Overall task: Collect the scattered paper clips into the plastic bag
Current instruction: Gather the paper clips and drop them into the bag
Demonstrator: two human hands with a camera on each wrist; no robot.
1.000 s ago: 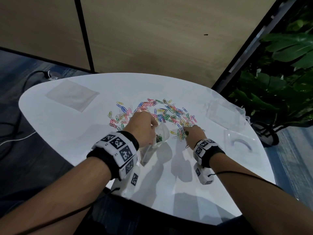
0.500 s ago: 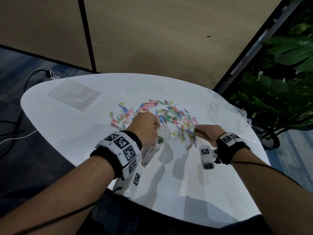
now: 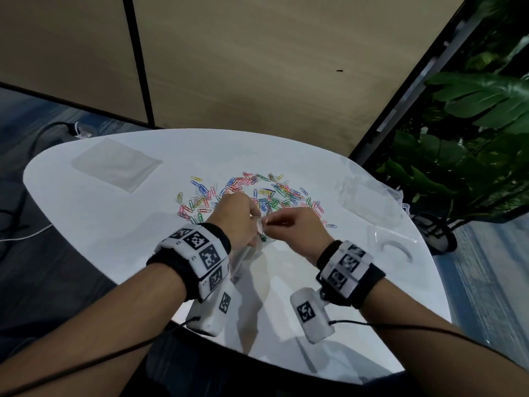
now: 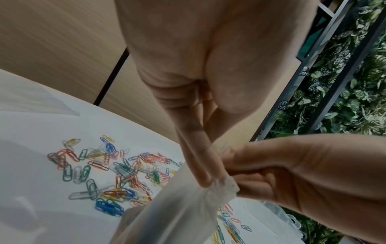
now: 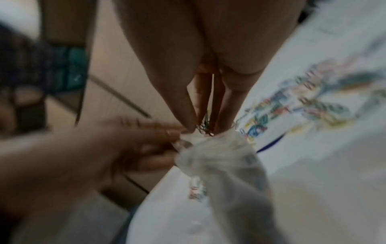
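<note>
The plastic bag (image 3: 248, 255) is small, clear and limp, hanging from its mouth just on the near side of the heap of paper clips (image 3: 252, 193); a few clips, green among them, already show through it near the top. The left hand (image 3: 237, 217) pinches one lip of the mouth between thumb and fingertips. The right hand (image 3: 297, 229) has come right up against that mouth with its fingers drawn together into a point, and thin coloured wires stick out between the fingertips (image 5: 189, 125), so it is clamped on a small bunch of clips. I take this to be the drop-off: the bunch is at the opening but not yet let go.

What comes next, I would say, is for the right fingers to loosen directly over the gap while the left keeps the lip pulled wide, since the film is floppy and the mouth could fold over. Loose clips could also snag on each other and spill beside the bag.

Most of the clips still lie scattered across the white table (image 3: 86, 224) beyond the bag, so the job looks barely started. Left of the heap lies a flat clear sheet (image 3: 116, 164); right of it sit clear plastic boxes (image 3: 369, 202), with leafy plants (image 3: 472, 138) beyond them.
</note>
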